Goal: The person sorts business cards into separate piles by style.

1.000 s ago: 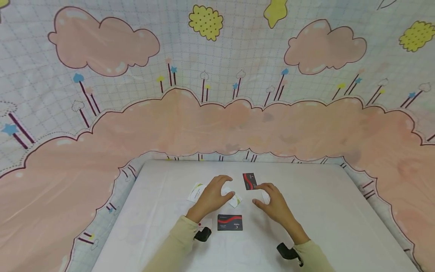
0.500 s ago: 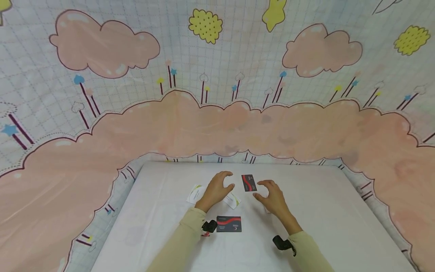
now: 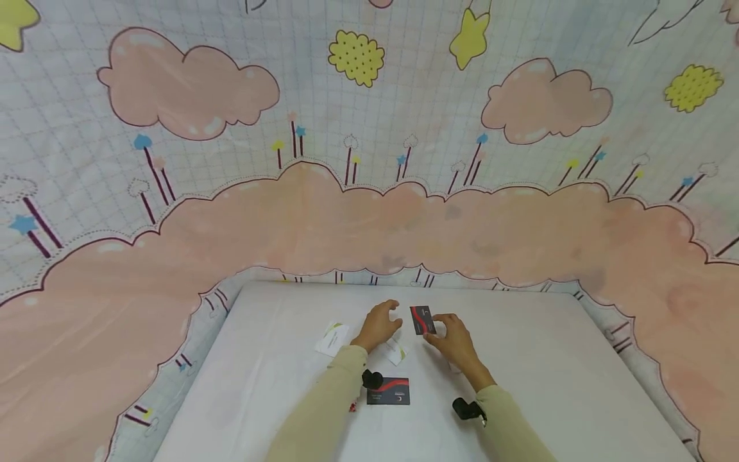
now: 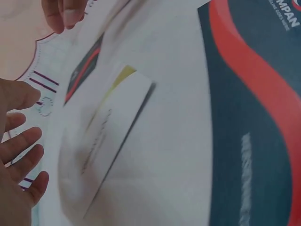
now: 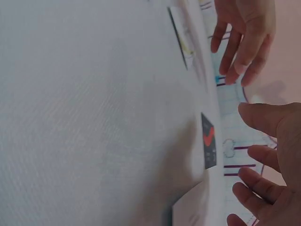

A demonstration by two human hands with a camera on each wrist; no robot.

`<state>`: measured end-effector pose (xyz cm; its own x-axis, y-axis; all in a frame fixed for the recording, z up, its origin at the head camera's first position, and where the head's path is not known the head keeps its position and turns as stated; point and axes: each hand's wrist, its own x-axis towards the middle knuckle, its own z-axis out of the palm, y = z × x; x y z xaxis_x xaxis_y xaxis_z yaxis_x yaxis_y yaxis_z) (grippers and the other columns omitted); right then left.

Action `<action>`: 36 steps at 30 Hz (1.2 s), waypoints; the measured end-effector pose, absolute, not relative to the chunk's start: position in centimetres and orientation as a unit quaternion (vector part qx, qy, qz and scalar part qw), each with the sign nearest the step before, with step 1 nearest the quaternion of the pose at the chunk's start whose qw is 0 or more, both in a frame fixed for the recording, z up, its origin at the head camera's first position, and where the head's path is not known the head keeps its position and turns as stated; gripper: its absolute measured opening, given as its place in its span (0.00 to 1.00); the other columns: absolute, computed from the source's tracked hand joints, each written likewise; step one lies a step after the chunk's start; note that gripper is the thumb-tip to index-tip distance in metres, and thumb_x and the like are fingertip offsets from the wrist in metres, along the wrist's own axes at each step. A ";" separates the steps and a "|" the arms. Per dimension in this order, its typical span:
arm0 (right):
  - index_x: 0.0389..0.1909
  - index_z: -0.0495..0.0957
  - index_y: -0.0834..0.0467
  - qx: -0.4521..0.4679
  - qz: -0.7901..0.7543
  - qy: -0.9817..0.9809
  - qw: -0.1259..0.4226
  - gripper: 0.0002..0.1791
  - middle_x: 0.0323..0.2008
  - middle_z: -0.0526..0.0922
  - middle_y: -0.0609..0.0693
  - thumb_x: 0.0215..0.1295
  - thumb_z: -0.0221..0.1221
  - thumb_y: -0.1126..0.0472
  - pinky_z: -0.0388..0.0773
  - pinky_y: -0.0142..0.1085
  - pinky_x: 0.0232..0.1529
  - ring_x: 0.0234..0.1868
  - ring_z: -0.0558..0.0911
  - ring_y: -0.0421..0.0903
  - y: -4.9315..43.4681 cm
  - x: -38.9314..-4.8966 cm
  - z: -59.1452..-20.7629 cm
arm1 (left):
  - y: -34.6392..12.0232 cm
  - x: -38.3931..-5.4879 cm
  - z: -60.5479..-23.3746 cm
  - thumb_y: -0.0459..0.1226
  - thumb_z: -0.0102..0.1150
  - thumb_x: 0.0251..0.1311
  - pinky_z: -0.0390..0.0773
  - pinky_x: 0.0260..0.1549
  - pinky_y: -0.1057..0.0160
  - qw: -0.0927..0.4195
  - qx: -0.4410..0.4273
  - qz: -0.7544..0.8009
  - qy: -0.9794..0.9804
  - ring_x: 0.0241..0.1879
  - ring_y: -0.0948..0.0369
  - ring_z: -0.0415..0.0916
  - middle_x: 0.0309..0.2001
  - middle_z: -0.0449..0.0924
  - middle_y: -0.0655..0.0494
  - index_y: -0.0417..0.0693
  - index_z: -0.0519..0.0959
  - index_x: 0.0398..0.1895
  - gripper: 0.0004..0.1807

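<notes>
A dark business card with a red wave (image 3: 422,319) lies on the table between both hands. My right hand (image 3: 456,343) is beside it, thumb and forefinger at its right edge in the head view; in the right wrist view its fingers (image 5: 263,183) are spread with nothing between them. My left hand (image 3: 378,327) hovers left of that card, fingers apart and holding nothing. Under the left hand is a white-and-green card (image 3: 396,352), partly hidden. Another white-and-green card (image 3: 333,339) lies farther left. Nearer me lies a second dark card (image 3: 395,393), its corner covered by the left wrist camera.
A card with a red mark (image 3: 353,405) is mostly hidden under the left sleeve (image 3: 323,404). Beside the right wrist, a pale card (image 3: 454,368) peeks out. The white table (image 3: 548,359) extends on both sides, with a cloud-patterned cloth (image 3: 369,224) behind it.
My left hand has shifted slightly right, uncovering more of the left white card. The right hand has drawn closer to the far dark card, its thumb now at the edge. The head view has tilted up.
</notes>
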<state>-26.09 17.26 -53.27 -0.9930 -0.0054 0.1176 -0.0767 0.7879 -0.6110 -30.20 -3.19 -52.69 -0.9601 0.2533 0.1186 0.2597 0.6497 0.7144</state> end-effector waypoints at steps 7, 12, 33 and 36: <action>0.56 0.76 0.62 0.015 0.273 -0.961 0.042 0.29 0.57 0.77 0.65 0.57 0.69 0.53 0.70 0.61 0.59 0.59 0.75 0.63 17.0 -26.9 -54.9 | -2.5 -30.6 -54.3 0.40 0.62 0.62 0.71 0.60 0.46 -0.009 -0.143 -0.331 -0.933 0.59 0.48 0.75 0.57 0.80 0.46 0.44 0.74 0.61 0.24; 0.58 0.76 0.59 -0.002 0.251 -0.968 0.023 0.30 0.57 0.78 0.61 0.58 0.66 0.48 0.68 0.61 0.58 0.59 0.74 0.60 16.9 -27.3 -55.5 | -2.0 -31.5 -54.9 0.42 0.63 0.61 0.71 0.56 0.47 0.001 -0.137 -0.269 -0.953 0.58 0.49 0.73 0.56 0.80 0.48 0.48 0.75 0.62 0.26; 0.53 0.79 0.56 -0.058 0.250 -0.965 0.061 0.28 0.53 0.78 0.61 0.56 0.67 0.43 0.62 0.61 0.53 0.55 0.74 0.60 16.2 -28.1 -55.9 | -0.4 -31.7 -54.0 0.48 0.60 0.63 0.65 0.56 0.46 -0.028 -0.099 -0.222 -0.970 0.59 0.48 0.64 0.58 0.70 0.47 0.57 0.69 0.69 0.30; 0.54 0.79 0.54 -0.055 0.252 -0.965 0.056 0.27 0.54 0.78 0.61 0.57 0.67 0.44 0.62 0.61 0.54 0.56 0.74 0.61 16.1 -28.0 -55.9 | -0.4 -32.0 -54.2 0.47 0.60 0.62 0.64 0.56 0.46 -0.034 -0.095 -0.224 -0.969 0.58 0.48 0.64 0.58 0.70 0.47 0.57 0.70 0.69 0.30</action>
<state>-27.97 16.08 -55.87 -0.9879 0.1332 0.0798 0.0772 0.8672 -0.4919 -31.95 -0.45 -54.23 -0.9798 0.1985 -0.0228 0.1685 0.8821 0.4400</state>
